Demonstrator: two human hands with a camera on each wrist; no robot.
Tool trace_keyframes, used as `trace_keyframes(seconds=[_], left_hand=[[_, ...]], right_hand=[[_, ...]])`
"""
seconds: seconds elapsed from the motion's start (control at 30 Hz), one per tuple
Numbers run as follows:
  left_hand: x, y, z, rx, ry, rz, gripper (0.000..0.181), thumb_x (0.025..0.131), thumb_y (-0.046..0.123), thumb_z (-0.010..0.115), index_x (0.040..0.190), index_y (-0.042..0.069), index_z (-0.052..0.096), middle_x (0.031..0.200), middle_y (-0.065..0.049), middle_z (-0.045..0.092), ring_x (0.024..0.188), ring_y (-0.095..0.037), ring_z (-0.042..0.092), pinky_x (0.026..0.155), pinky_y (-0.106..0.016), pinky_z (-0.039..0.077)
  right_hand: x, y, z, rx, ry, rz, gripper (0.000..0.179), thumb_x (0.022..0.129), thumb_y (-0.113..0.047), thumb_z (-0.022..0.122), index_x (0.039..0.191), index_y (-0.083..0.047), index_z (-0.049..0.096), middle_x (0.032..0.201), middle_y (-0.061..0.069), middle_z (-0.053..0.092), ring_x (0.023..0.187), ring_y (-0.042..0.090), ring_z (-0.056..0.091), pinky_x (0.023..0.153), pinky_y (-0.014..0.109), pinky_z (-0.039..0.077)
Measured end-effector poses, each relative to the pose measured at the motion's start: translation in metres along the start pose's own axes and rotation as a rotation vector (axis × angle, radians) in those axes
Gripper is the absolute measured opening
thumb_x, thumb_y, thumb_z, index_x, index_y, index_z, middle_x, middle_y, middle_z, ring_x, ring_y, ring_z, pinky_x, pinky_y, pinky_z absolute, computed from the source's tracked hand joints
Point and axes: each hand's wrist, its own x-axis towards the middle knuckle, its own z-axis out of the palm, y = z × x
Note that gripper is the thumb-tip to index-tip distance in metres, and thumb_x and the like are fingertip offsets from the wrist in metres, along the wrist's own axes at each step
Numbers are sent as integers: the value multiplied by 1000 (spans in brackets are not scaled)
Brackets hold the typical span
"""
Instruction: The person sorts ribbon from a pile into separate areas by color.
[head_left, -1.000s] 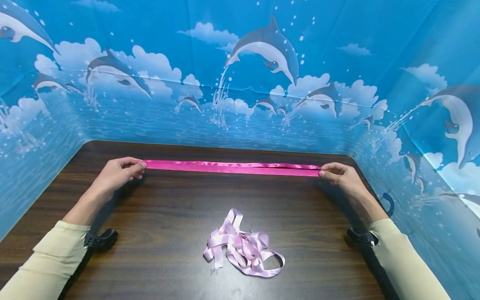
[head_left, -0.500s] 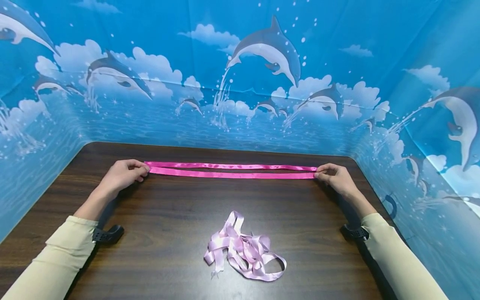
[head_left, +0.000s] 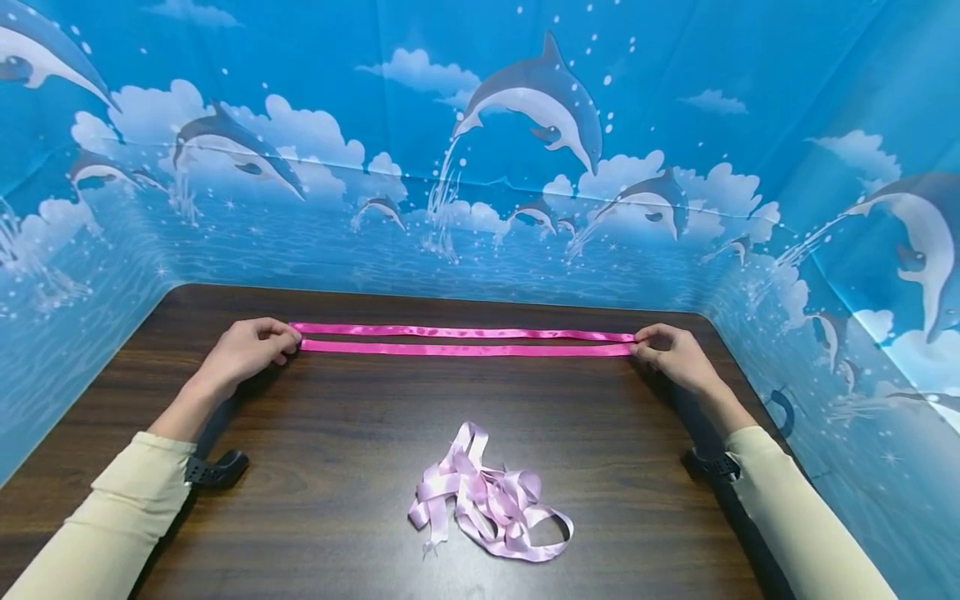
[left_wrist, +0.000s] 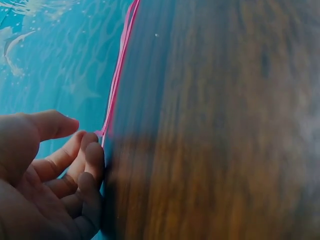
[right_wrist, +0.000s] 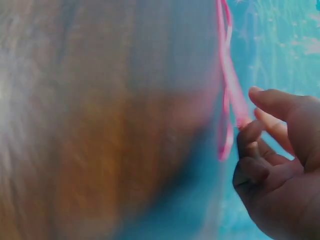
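Observation:
A bright pink satin ribbon [head_left: 465, 350] stretches across the far part of the table in two nearly parallel strips, with a narrow gap between them. At its left end my left hand [head_left: 251, 350] pinches it, with the thumb and fingers close together. My right hand [head_left: 675, 358] pinches the right end. In the left wrist view the ribbon [left_wrist: 117, 77] runs taut from the fingertips, and in the right wrist view the ribbon [right_wrist: 231, 80] shows a small loop beside the fingers. A loose, tangled heap of pale pink ribbon [head_left: 498, 500] lies nearer to me.
The dark wood-grain table [head_left: 360, 450] meets a blue dolphin-print backdrop [head_left: 337, 250] behind and at both sides. Black straps circle both wrists, such as the left wrist strap [head_left: 216, 469]. A dark curved object [head_left: 783, 412] shows at the right edge.
Both hands have come slightly inward and a little nearer to me with the bright ribbon. Its two strips, close together before, now lie apart. The pale heap has not moved.

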Motion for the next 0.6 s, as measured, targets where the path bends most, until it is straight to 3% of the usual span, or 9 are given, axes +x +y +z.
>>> trace_keyframes(seconds=[0.17,0.27,0.43,0.6], left_hand=[[-6,6,-4,22,-13,47,47,105,39,57,126,-2,62,110,-20,67,93,-31,66,75,-37,52],[-13,16,-6,60,11,87,46,104,41,57,125,0,63,107,-19,69,91,-31,67,72,-38,51],[-30,42,-9,100,41,163,46,104,45,56,124,5,63,105,-17,68,91,-34,65,70,-41,48],[-51,71,-6,125,31,221,40,103,43,58,123,9,65,104,-13,67,88,-30,62,68,-42,47]], right_hand=[[-17,-23,-24,-215,14,-81,38,100,-31,69,121,-1,64,110,20,67,98,37,64,76,49,52],[-29,-42,-39,-279,41,-121,41,100,-31,68,124,2,62,117,25,65,107,43,61,85,58,48],[-48,-74,-53,-331,50,-189,44,101,-30,67,127,5,60,117,27,64,106,44,60,87,63,46],[-70,-105,-43,-334,-11,-239,38,100,-30,68,125,-2,64,109,16,69,89,30,63,77,51,50]])
